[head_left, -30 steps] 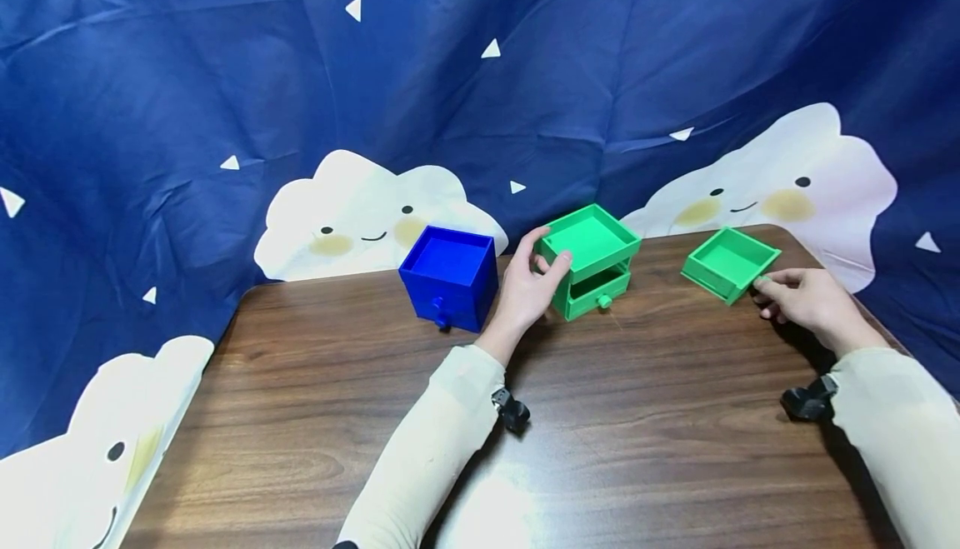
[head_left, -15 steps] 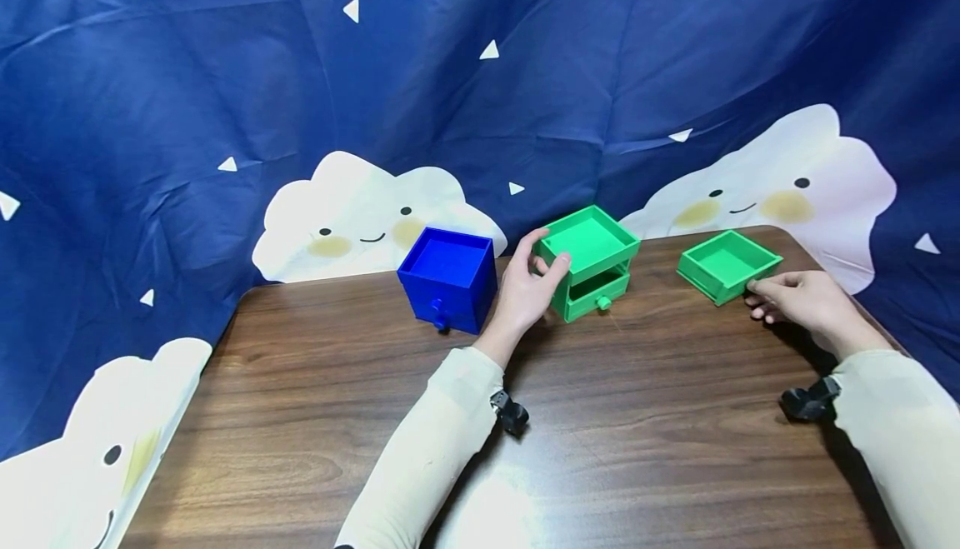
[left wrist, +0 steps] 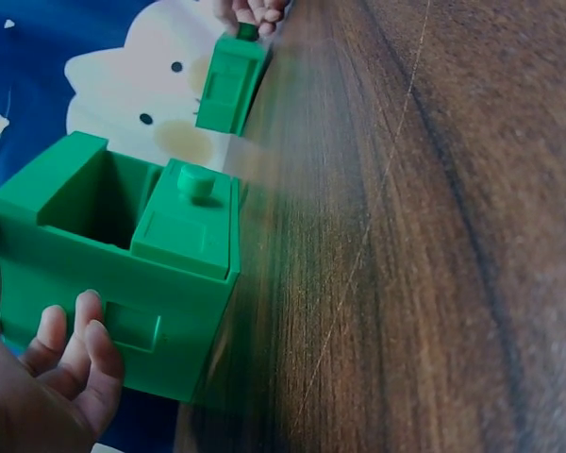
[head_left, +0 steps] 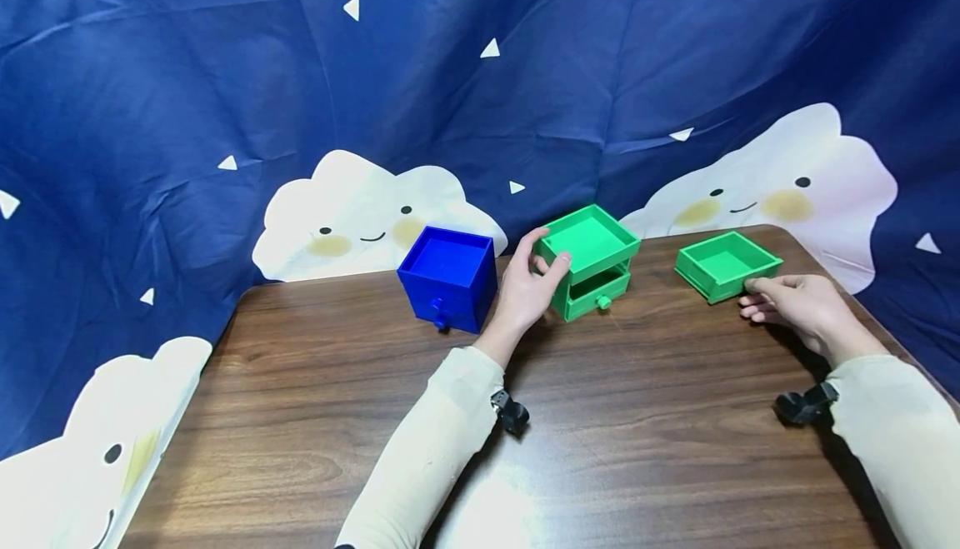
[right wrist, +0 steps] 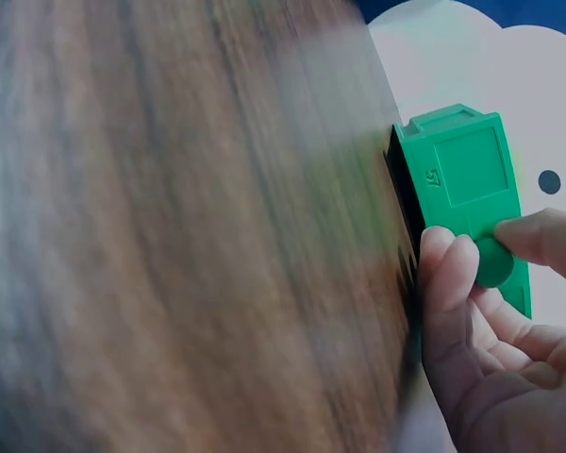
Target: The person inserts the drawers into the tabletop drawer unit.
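A small green drawer cabinet (head_left: 591, 237) stands on the table with an open-topped tray above. Its upper slot gapes, while a lower drawer (left wrist: 187, 222) with a round knob fills the space beneath. My left hand (head_left: 525, 286) grips the cabinet's left side, thumb at the front top edge and index finger farther back along the rim. Off to the right is a loose green drawer (head_left: 727, 262), hollow side up, close over the tabletop. My right hand (head_left: 806, 307) pinches its round knob (right wrist: 493, 264) between thumb and fingers; the drawer front faces this hand.
A blue drawer cabinet (head_left: 450, 270) with an open top tray stands just left of my left forearm. The wooden table (head_left: 337, 416) ends at a blue cloth backdrop (head_left: 420, 74) with white clouds. Black cameras sit on both wrists.
My right hand has shifted slightly left with the loose green drawer, which has turned a little and levelled. The left hand and both cabinets stay put.
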